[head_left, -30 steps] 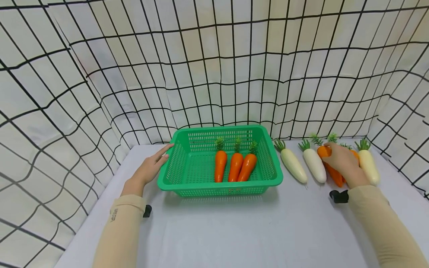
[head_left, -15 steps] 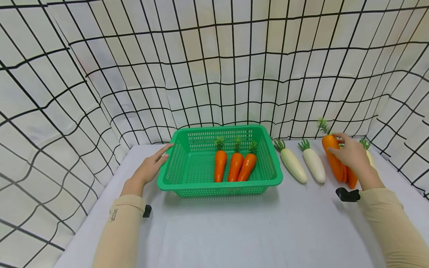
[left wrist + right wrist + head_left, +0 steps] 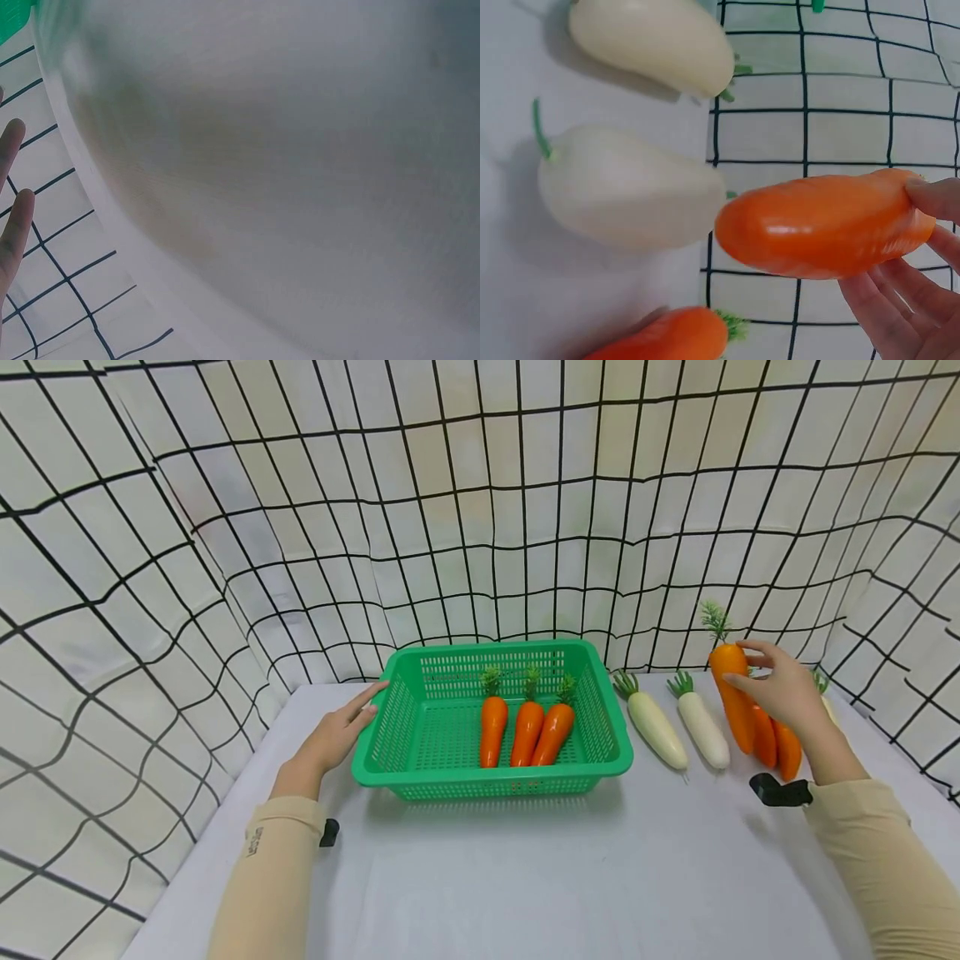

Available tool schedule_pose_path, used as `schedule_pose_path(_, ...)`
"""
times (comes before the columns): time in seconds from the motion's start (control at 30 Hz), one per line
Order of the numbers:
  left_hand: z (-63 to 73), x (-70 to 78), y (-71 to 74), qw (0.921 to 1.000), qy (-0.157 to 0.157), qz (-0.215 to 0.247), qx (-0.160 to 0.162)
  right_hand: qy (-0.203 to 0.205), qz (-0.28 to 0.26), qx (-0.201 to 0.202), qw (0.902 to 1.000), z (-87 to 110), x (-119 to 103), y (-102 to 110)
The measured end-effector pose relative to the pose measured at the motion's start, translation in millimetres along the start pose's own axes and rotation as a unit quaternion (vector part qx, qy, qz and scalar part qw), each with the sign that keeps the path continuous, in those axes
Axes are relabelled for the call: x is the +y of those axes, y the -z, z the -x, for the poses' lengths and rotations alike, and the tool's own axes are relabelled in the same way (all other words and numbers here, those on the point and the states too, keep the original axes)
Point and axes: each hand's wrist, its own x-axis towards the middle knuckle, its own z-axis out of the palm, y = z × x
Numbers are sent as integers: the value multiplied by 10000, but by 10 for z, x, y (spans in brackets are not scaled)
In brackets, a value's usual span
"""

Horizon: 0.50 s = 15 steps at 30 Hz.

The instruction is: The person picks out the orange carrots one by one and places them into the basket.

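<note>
My right hand (image 3: 783, 689) pinches an orange carrot (image 3: 731, 693) near its leafy top, thumb on one side and fingers on the other. In the right wrist view this carrot (image 3: 817, 225) is raised beside a white radish (image 3: 630, 187). Two more carrots (image 3: 787, 750) lie under and beside the hand. At the left, my left hand (image 3: 333, 739) rests with extended fingers against the side of a green plastic basket (image 3: 495, 781). Inside the basket, on its right half, lie three carrots (image 3: 493, 731). The left wrist view catches only a few fingers (image 3: 16, 232) at its edge.
Two white radishes (image 3: 657, 731) lie between the basket and the carrots on the white table (image 3: 495, 877). Another radish (image 3: 827, 703) is mostly hidden behind the right hand. Cloth with a black grid (image 3: 495, 527) encloses the back and sides.
The right hand has picked up a carrot from the pile, lifting it first rightward, then up and slightly left. The left hand and basket have stayed put.
</note>
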Motion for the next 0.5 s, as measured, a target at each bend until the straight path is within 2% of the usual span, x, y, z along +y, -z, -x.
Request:
schedule_pose_path(0.23, 7, 10, 13, 10000, 51, 15, -49, 253, -486, -372, 9978, -63, -228, -31)
schedule_pose_path(0.37, 10, 14, 16, 10000, 19, 24, -53, 275, -1040, -717, 9916, -116, -398, -73)
schedule_pose_path(0.5, 9, 17, 14, 10000, -6, 51, -70, 305, -1311, -971, 9861, -171, -572, -112)
